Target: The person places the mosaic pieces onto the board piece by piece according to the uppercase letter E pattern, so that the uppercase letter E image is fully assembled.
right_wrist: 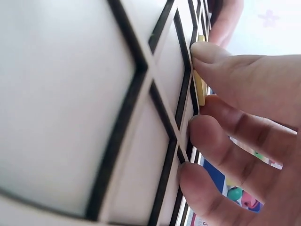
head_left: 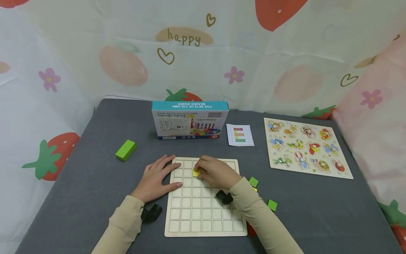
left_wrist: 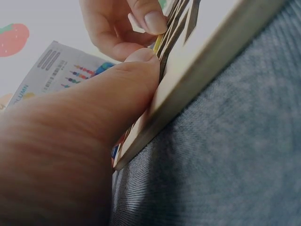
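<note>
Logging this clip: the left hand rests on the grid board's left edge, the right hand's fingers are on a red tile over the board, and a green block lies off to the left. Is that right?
Not quite: the tile at the right hand is yellow, as the head view shows. The left hand, grid board and green block are as you say.

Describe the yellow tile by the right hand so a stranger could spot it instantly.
Find the pale gridded board on the dark table. Near its far edge, the right hand pinches a small yellow tile, the only one visible on the grid; green tiles lie off the board's right side.
</note>
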A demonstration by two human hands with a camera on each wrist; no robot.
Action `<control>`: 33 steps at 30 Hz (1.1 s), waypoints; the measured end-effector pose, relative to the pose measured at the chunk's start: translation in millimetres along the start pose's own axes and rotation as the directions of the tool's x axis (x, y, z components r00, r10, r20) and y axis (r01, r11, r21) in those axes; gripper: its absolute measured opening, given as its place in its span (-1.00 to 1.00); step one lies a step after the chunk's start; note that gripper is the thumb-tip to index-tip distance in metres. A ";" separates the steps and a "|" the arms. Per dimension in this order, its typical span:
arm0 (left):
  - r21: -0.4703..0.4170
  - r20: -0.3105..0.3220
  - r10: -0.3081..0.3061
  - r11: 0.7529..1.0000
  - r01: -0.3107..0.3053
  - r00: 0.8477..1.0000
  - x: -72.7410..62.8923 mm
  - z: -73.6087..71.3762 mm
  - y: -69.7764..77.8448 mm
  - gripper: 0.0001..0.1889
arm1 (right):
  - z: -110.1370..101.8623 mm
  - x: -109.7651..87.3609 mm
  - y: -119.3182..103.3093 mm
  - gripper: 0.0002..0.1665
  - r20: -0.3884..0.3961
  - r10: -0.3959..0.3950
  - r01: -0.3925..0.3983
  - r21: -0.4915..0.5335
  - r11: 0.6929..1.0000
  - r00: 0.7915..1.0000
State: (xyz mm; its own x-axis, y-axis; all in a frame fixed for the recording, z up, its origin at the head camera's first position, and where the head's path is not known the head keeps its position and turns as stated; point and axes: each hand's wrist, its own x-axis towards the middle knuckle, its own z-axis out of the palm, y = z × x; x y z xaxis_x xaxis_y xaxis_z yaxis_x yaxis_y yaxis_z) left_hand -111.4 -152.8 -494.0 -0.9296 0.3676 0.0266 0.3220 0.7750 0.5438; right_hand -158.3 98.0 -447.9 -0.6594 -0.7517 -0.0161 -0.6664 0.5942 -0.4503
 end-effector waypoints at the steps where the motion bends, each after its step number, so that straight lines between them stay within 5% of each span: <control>1: 0.000 0.000 -0.001 1.000 0.001 1.000 -0.1 0.1 -0.1 -0.24 | 0.2 0.3 -0.4 -0.76 0.002 0.003 -0.003 -0.006 1.000 1.000; 12: 0.000 -0.012 0.008 1.000 -0.008 1.000 0.8 -0.9 0.6 -0.25 | -15.5 -10.1 2.0 -0.69 -0.007 -0.007 0.007 -0.068 0.998 1.000; 16: -0.016 -0.017 0.015 1.000 -0.016 1.000 -0.1 -0.7 1.1 -0.25 | -35.6 -34.2 10.8 -0.65 -0.040 0.069 -0.073 -0.101 0.992 0.997; 23: -0.013 -0.013 0.018 1.000 -0.018 1.000 -0.1 1.9 0.5 -0.26 | -54.4 -94.0 38.9 -0.59 0.015 0.258 -0.256 -0.094 0.962 0.966; 28: -0.028 -0.009 0.021 0.999 -0.021 1.000 0.9 1.5 -0.8 -0.26 | -51.3 -126.4 54.9 -0.53 0.026 0.276 -0.274 -0.063 0.960 0.961; 33: -0.032 -0.011 0.010 0.999 -0.010 1.000 -0.4 2.3 -3.1 -0.26 | -44.8 -136.9 60.0 -0.54 0.004 0.220 -0.219 -0.066 0.973 0.976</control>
State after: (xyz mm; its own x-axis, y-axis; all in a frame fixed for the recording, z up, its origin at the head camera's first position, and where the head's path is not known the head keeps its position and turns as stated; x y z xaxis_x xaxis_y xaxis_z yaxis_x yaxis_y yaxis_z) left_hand -111.6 -154.1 -497.6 -0.9284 0.3694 0.0412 0.3254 0.7543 0.5701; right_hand -123.6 249.4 -432.7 -0.7883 -0.6038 -0.1185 -0.5271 0.7620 -0.3762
